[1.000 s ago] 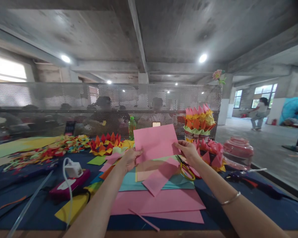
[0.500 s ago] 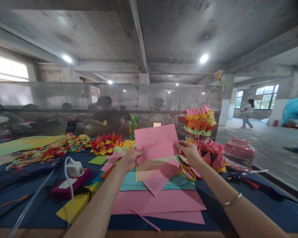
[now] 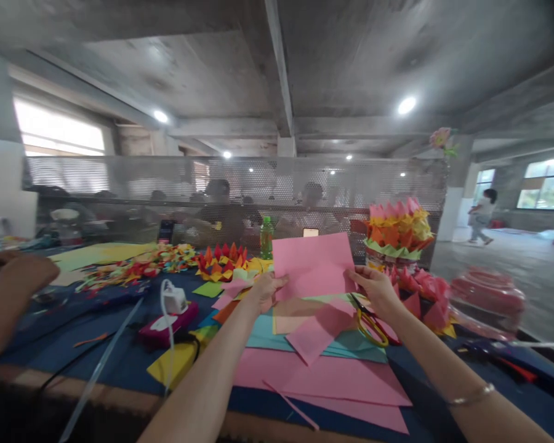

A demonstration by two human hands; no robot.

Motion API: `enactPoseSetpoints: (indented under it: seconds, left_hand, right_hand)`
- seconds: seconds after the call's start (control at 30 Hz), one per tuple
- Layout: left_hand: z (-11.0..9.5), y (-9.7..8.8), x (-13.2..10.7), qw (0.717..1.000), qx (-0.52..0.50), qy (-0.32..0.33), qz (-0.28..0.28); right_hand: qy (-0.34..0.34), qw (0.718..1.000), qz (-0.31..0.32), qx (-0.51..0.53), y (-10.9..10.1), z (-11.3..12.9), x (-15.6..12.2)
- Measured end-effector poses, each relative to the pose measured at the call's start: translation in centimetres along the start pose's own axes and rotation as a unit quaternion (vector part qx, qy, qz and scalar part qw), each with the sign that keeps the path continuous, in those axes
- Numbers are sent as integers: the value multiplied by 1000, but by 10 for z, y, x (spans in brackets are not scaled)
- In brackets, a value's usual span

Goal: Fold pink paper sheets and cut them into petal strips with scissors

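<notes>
I hold a pink paper sheet (image 3: 313,263) upright above the table. My left hand (image 3: 266,290) pinches its lower left edge and my right hand (image 3: 373,288) pinches its lower right edge. Below the sheet lie a stack of pink, teal and peach paper (image 3: 323,344) and a folded pink piece (image 3: 316,329). Yellow-handled scissors (image 3: 372,323) rest just under my right hand.
A blue table (image 3: 111,360) carries a white charger on a magenta box (image 3: 168,314), piles of folded paper pieces (image 3: 133,264), paper lotus models (image 3: 397,231), a green bottle (image 3: 266,237) and a pink jar (image 3: 487,301). Another person's arm (image 3: 9,295) reaches in at left. A mesh screen (image 3: 212,191) stands behind.
The view has swung to the left, so everything sits further right in the picture. Another person's arm has come into view at the left. My hands still hold the pink sheet the same way.
</notes>
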State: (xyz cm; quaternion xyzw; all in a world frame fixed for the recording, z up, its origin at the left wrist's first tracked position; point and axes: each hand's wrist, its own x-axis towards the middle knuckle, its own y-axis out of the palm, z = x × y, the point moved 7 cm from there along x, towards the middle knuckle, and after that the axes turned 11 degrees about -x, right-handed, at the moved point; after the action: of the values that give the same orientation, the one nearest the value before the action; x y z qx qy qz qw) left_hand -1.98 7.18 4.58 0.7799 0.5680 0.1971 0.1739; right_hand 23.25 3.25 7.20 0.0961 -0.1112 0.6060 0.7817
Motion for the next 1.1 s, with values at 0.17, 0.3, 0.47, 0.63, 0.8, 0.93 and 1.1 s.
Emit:
enactPoseSetpoints:
  seconds: [0.17, 0.3, 0.47, 0.63, 0.8, 0.93, 1.1]
  left_hand:
    - [0, 2, 0, 999, -28, -8, 16]
    - [0, 7, 0, 998, -49, -20, 36]
    - [2, 7, 0, 997, -59, -26, 48]
    - [5, 6, 0, 997, -50, -52, 35]
    - [5, 8, -2, 997, -48, -59, 34]
    - [5, 8, -3, 997, -46, -59, 35]
    - [6, 7, -2, 997, -43, -65, 28]
  right_hand:
    - [15, 1000, 9, 19, 0, -3, 2]
    - [31, 999, 7, 31, -2, -9, 4]
    - [47, 998, 21, 47, -4, -17, 6]
    - [34, 999, 22, 18, -7, -21, 10]
    - [35, 999, 27, 22, -7, -22, 10]
    - [34, 999, 26, 31, -6, -20, 9]
    - [38, 999, 21, 23, -5, -19, 7]
